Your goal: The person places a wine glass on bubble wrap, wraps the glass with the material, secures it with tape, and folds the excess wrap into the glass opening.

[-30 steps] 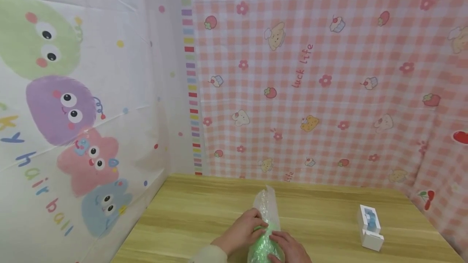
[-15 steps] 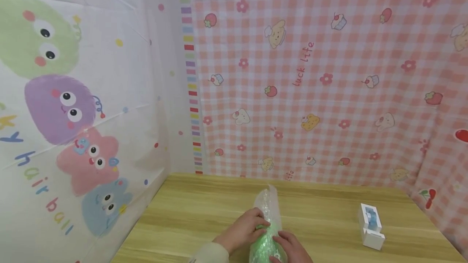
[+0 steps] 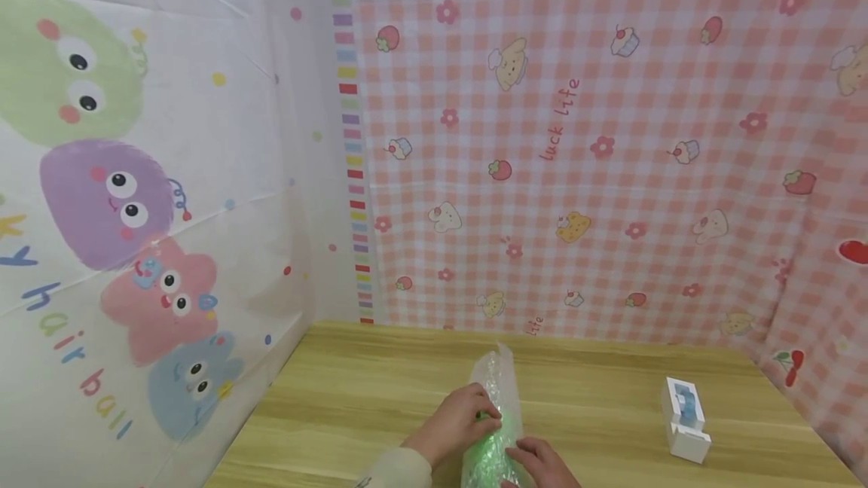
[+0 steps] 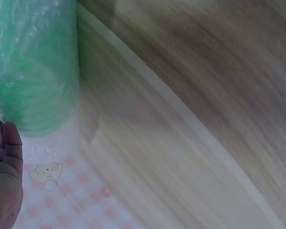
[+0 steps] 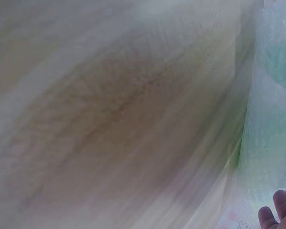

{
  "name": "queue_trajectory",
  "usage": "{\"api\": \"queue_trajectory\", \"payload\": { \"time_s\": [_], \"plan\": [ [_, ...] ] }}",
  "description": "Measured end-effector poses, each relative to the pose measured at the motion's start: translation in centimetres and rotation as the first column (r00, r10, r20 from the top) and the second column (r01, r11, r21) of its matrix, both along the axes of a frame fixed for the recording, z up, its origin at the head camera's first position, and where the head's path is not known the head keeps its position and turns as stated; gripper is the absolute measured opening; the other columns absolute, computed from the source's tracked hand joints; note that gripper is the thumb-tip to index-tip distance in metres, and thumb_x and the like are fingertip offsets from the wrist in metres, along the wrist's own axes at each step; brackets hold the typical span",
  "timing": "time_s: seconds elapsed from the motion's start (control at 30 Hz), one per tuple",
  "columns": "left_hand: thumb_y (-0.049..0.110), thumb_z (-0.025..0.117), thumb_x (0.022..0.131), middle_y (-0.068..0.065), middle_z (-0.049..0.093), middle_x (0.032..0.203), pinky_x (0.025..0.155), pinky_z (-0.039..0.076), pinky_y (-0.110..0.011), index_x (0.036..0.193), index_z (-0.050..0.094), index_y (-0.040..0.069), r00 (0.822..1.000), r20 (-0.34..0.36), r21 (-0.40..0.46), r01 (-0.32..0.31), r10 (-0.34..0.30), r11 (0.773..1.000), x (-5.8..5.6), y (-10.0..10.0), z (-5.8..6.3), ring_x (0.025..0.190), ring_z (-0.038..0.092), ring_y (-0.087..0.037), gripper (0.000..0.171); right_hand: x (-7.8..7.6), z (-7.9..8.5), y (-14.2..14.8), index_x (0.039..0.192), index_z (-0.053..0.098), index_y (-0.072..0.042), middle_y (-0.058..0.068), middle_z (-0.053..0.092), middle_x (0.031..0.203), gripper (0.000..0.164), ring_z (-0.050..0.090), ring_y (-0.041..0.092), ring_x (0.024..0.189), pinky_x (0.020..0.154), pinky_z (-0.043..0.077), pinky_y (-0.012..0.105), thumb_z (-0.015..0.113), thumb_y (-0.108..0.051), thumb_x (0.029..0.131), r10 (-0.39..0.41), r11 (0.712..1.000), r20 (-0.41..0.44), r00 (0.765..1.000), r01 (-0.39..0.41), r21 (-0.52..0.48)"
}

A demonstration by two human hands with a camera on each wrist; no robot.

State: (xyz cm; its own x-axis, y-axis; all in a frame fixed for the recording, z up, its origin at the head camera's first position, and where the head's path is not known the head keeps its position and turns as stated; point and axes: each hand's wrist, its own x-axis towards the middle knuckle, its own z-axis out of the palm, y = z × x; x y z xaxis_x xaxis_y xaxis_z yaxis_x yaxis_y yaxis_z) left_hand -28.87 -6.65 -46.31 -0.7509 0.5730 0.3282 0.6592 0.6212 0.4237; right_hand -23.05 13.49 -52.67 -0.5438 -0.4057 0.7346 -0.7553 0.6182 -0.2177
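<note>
A green object (image 4: 43,105) lies inside clear bubble wrap (image 3: 503,375), forming a long bundle at the table's near middle. Its exact kind is hidden by the wrap. From the left, my left hand (image 3: 456,420) pinches the wrap on top of the bundle with curled fingers. My right hand (image 3: 542,464) holds the bundle's right side, thumb and fingers apart against the wrap; the frame's lower edge cuts it off. In the left wrist view, fingertips (image 4: 10,129) touch the wrap beside the green part. Only a few fingers (image 5: 281,202) show in the right wrist view.
On the right of the wood-grain table (image 3: 339,398) stands a white tape dispenser (image 3: 686,443) with a blue roll (image 3: 686,404). A pink checked cloth (image 3: 570,187) hangs behind the table, and a white cartoon-printed cloth (image 3: 258,134) hangs at the left.
My left fingers have curled slightly more on the wrap. My right hand has shifted a little down along the bundle. The tape dispenser stays where it was.
</note>
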Motion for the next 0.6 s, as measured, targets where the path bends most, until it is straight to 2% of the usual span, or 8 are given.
{"api": "queue_trajectory", "payload": {
  "time_s": [0.1,0.2,0.3,0.37,0.43,0.47,0.57,0.6],
  "plan": [
    [0.019,0.073,0.09,0.012,0.058,0.09,0.077,0.047,-0.016,0.094,0.077,0.013,0.999,0.042,0.012,-0.021,0.021,1.0,-0.1,0.1,-0.1,0.084,0.057,-0.002,0.008,0.1,0.1,0.7,0.099,0.072,-0.006,0.011,0.063,0.097,0.037,0.063,0.019,0.087,0.069,0.054,0.03,0.085,-0.031,0.076,0.017,1.0,0.022,1.0,-0.018,0.007],
    [0.018,0.074,0.09,0.013,0.057,0.089,0.077,0.047,-0.017,0.094,0.077,0.012,0.996,0.079,0.031,-0.041,0.038,0.999,-0.1,0.1,-0.1,0.084,0.056,-0.002,0.007,0.7,0.8,1.5,0.098,0.073,-0.008,0.005,0.064,0.098,0.031,0.063,0.016,0.089,0.07,0.055,0.031,0.084,-0.027,0.078,-0.053,0.999,0.137,0.989,0.052,0.009],
    [0.017,0.074,0.089,0.013,0.056,0.089,0.077,0.048,-0.018,0.094,0.077,0.012,0.991,0.122,0.048,-0.057,0.051,0.997,0.0,0.1,-0.2,0.083,0.055,-0.001,0.007,1.4,2.3,2.6,0.1,0.073,-0.01,0.0,0.065,0.1,0.026,0.064,0.018,0.091,0.074,0.055,0.034,0.081,-0.025,0.081,-0.185,0.982,0.325,0.928,0.189,0.02],
    [0.017,0.074,0.089,0.013,0.056,0.088,0.077,0.048,-0.018,0.094,0.076,0.012,0.987,0.149,0.055,-0.064,0.055,0.996,0.0,0.0,-0.2,0.082,0.054,0.0,0.007,1.5,3.4,3.6,0.103,0.073,-0.012,-0.002,0.066,0.103,0.023,0.065,0.02,0.093,0.075,0.055,0.036,0.078,-0.024,0.084,-0.274,0.958,0.428,0.861,0.283,0.044],
    [0.017,0.074,0.089,0.014,0.055,0.088,0.077,0.048,-0.019,0.094,0.076,0.012,0.985,0.161,0.057,-0.067,0.057,0.996,0.1,0.0,-0.1,0.082,0.054,0.0,0.007,1.3,4.6,4.9,0.106,0.073,-0.011,-0.001,0.066,0.103,0.022,0.065,0.022,0.093,0.073,0.055,0.037,0.075,-0.023,0.087,-0.328,0.938,0.487,0.809,0.342,0.064],
    [0.017,0.074,0.089,0.014,0.055,0.088,0.077,0.048,-0.019,0.093,0.076,0.012,0.985,0.162,0.056,-0.067,0.057,0.996,0.1,0.0,-0.1,0.082,0.054,0.0,0.007,1.0,5.0,5.7,0.108,0.073,-0.011,0.001,0.067,0.103,0.022,0.065,0.022,0.091,0.071,0.054,0.037,0.074,-0.023,0.089,-0.35,0.927,0.499,0.793,0.368,0.066],
    [0.017,0.075,0.089,0.014,0.056,0.088,0.077,0.048,-0.019,0.093,0.076,0.012,0.987,0.148,0.055,-0.065,0.057,0.996,0.1,0.0,-0.1,0.083,0.054,0.0,0.006,0.2,6.3,8.7,0.111,0.072,-0.005,0.007,0.067,0.103,0.025,0.065,0.026,0.089,0.066,0.053,0.039,0.068,-0.021,0.094,-0.396,0.907,0.488,0.778,0.416,0.072],
    [0.017,0.075,0.089,0.013,0.056,0.089,0.077,0.048,-0.018,0.093,0.076,0.012,0.989,0.14,0.053,-0.064,0.056,0.997,0.1,0.1,-0.1,0.083,0.054,0.0,0.006,-0.1,6.6,9.8,0.112,0.071,-0.002,0.01,0.068,0.103,0.026,0.065,0.028,0.088,0.065,0.053,0.04,0.067,-0.021,0.094,-0.405,0.901,0.471,0.784,0.43,0.058]
  ]
}}
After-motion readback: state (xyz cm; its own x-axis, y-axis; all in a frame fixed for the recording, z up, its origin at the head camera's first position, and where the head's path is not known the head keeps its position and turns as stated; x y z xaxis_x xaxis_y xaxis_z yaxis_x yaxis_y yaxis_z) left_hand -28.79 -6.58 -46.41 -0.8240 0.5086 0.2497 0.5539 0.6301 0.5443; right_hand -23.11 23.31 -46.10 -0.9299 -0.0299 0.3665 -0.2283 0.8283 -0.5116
